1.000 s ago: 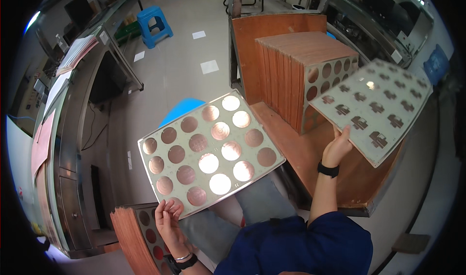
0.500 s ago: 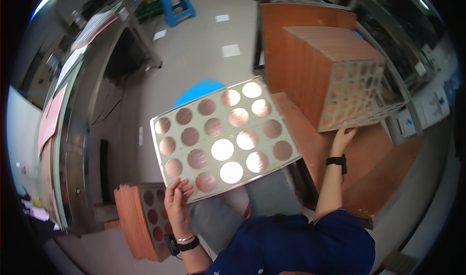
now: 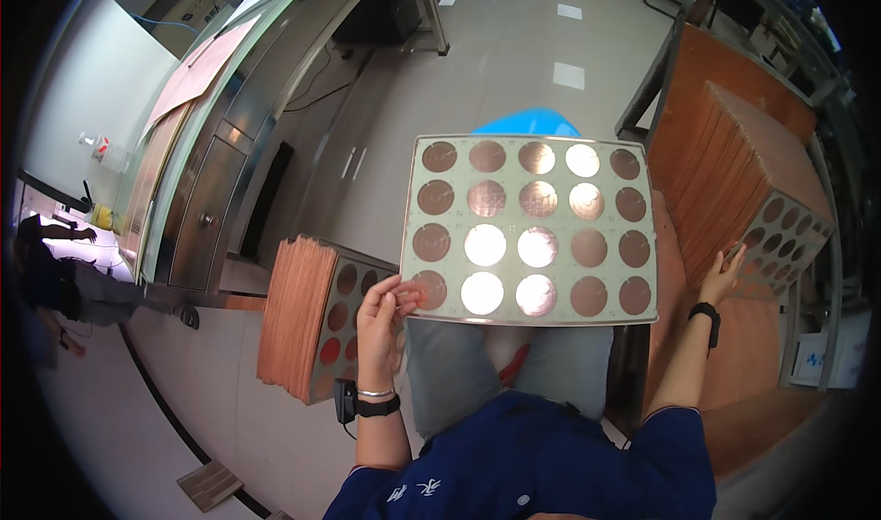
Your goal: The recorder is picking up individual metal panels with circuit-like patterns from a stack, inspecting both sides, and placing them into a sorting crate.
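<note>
A pale green panel [image 3: 563,265] with rows of round copper discs lies in front of me above my knees, several discs gleaming in the light. At its near left corner is my left hand [image 3: 378,320], fingers curled round the edge. My right hand [image 3: 721,274] reaches to a tall stack of like panels [image 3: 734,167] on the right, standing on edge. Its fingers are stretched out and touch the stack's near lower edge; the fingertips partly blend with it. What supports the panel from below is hidden.
A second stack of panels [image 3: 298,318] stands low at my left. Beyond the panel shows a blue stool [image 3: 528,123]. The right stack rests on a brown board [image 3: 707,364] against an upright one. A workbench [image 3: 197,212] runs along the left; another person [image 3: 78,286] stands past it.
My view has swung to the right, so everything shifts and the panel looks straighter. My left hand stays at the panel's corner. The right hand's fingers have shifted along the stack's edge.
</note>
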Demonstrator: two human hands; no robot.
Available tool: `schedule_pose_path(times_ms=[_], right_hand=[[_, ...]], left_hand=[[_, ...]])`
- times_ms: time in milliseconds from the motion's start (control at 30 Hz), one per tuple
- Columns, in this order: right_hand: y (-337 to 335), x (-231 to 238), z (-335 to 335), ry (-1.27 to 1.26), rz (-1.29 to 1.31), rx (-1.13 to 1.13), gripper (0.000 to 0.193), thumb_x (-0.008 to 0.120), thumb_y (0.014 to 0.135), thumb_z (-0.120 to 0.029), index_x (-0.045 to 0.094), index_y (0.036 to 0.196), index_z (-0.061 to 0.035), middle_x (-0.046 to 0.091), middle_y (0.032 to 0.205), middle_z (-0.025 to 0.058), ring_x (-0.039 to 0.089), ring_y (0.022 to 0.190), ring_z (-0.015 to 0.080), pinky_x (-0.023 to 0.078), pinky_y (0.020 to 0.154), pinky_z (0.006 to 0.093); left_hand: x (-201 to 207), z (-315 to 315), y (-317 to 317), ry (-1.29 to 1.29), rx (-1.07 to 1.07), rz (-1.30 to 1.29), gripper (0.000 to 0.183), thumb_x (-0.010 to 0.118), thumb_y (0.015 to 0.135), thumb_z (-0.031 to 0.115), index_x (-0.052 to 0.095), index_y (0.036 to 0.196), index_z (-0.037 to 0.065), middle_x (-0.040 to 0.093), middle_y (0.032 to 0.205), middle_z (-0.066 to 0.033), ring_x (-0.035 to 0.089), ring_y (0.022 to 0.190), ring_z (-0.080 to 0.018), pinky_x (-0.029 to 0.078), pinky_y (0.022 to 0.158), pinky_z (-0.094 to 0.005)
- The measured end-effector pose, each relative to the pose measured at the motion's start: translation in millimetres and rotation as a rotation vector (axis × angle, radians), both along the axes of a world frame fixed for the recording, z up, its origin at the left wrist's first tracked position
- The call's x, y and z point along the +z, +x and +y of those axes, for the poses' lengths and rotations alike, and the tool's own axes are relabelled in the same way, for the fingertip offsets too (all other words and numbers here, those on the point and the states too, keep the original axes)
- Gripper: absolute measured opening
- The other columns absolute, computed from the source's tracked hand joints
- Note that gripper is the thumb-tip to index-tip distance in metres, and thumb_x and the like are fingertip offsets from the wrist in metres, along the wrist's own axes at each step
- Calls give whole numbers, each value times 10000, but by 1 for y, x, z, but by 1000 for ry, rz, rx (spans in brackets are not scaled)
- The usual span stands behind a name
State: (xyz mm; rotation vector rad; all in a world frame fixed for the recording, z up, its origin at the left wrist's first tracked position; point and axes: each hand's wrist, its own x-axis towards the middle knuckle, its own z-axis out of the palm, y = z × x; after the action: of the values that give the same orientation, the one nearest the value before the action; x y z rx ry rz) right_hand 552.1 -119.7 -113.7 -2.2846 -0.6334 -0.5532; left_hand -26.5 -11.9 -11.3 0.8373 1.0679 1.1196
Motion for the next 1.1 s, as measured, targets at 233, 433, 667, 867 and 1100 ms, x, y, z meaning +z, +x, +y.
schedule_pose_path(times_ms=[233,433,667,867,1100], right_hand=[[-36,20,8,194,141,227,477,455,944,-131,324,1393,-35,364,1417,168,385,1287,286,330,1038,356],[-125,51,25,110,491,658,437,430,945,-119,371,1365,-15,392,1400,166,401,1276,267,338,1028,337],[-164,54,38,-186,324,743,405,419,935,-150,440,1311,-1,468,1334,170,442,1237,305,366,1007,351],[-162,50,37,-231,267,703,405,422,938,-171,445,1314,-25,471,1339,153,430,1251,300,368,1007,357],[-169,50,38,-344,206,638,422,407,943,-197,419,1338,-49,401,1381,192,410,1260,329,371,1001,381]], left_hand=[[-25,27,-33,16,216,135,260,447,960,129,514,1165,-16,601,1086,-134,604,916,-162,513,798,-259],[-41,47,-32,-87,96,153,261,455,954,108,524,1167,-26,603,1027,-113,601,806,-134,508,718,-232],[-41,57,-22,-90,-41,266,225,519,917,111,636,1013,-55,566,750,-1,490,598,-59,409,537,-188],[-32,57,-17,-51,-38,431,227,519,914,135,650,901,-50,568,661,13,485,567,-58,390,516,-204],[-25,57,-8,161,-20,1010,287,534,885,211,638,927,-53,632,801,-219,634,713,-320,476,650,-373]])
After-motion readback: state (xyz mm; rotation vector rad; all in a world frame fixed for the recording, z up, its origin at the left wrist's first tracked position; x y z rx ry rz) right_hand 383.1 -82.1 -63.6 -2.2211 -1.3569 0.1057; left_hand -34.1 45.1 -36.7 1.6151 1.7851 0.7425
